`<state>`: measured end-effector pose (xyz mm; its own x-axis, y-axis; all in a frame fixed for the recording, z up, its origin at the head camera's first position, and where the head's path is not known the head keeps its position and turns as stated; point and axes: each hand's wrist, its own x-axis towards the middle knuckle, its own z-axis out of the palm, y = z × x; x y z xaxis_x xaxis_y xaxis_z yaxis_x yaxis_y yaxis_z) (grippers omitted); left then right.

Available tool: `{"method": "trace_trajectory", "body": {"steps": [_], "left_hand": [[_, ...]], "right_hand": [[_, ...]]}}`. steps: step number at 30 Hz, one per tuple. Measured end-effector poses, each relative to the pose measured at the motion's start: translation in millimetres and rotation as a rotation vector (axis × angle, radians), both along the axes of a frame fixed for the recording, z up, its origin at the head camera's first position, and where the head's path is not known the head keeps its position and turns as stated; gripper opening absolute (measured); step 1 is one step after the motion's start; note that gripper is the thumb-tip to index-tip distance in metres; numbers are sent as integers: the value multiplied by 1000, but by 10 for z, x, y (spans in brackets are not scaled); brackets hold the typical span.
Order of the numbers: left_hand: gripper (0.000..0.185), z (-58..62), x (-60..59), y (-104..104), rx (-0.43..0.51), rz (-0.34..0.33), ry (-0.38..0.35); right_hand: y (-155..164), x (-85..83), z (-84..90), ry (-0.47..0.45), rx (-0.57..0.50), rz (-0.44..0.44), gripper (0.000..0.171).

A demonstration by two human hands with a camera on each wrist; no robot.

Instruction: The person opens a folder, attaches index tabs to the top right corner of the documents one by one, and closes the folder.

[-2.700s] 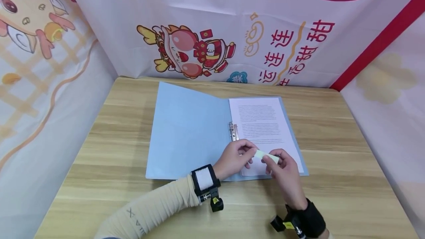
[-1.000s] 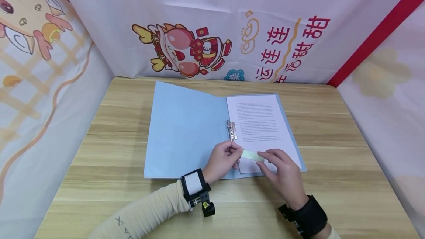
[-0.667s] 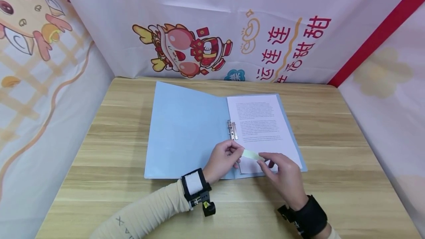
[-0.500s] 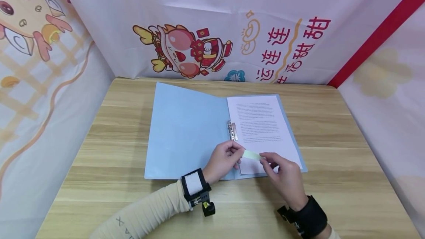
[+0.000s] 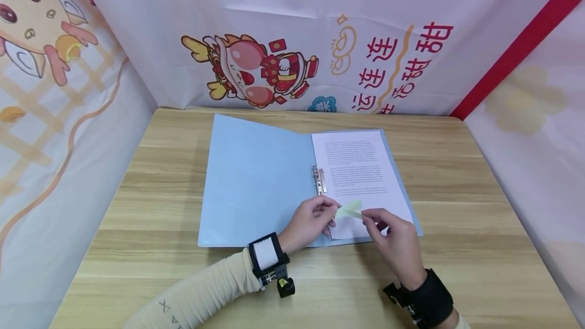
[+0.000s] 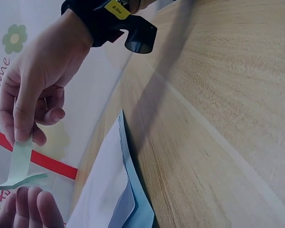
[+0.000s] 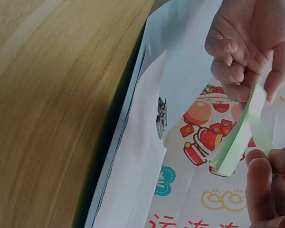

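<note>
Both hands work a small pale green sticky-note pad (image 5: 349,210), held in the air just above the near end of the printed sheet (image 5: 361,176) in the open blue folder (image 5: 256,182).

Left hand (image 5: 311,222): grip closed, pinching the pad's left end between thumb and fingers. Right hand (image 5: 394,237): grip closed, pinching the other end. In the right wrist view the pad (image 7: 237,142) splits into two layers that fan apart, so one leaf looks partly peeled from the rest. The left wrist view shows the same strip (image 6: 20,164) hanging from the right hand's fingertips, bent at the bottom.

Progress, as a judgement: peel started, not finished. The leaf is not yet free, and nothing green is stuck on the sheet or the folder. Separating it and placing it both remain.

Around the folder: its left cover lies flat and bare on the wooden tabletop (image 5: 457,166). The metal clip (image 5: 319,180) sits at the spine, holding the sheet's left edge, just beyond the left hand. Printed cartoon banners (image 5: 274,65) wall the tabletop behind the folder and on both sides of it.

Obstructions: none seen between the pad and the sheet; only the clip is close by.
</note>
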<state>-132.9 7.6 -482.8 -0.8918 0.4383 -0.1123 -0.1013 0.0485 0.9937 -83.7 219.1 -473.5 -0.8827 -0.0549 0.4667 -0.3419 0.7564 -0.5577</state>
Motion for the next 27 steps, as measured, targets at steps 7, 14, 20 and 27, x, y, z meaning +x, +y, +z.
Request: {"method": "trace_trajectory", "body": {"steps": [7,14,20,27], "left_hand": [[31,23,-56,-51,-116,42,162],[54,52,-34,-57,-149,-175,266],[52,45,-22,-64,-129,-334,303],[40,54,-23,-109,-137,-367,309]], "right_hand": [[19,29,52,-64,-36,11,17],[4,82,142,-116,-133,74,15],[-9,120,214,-245,-266,102,9],[24,140,241,-339,-385,140,6]]}}
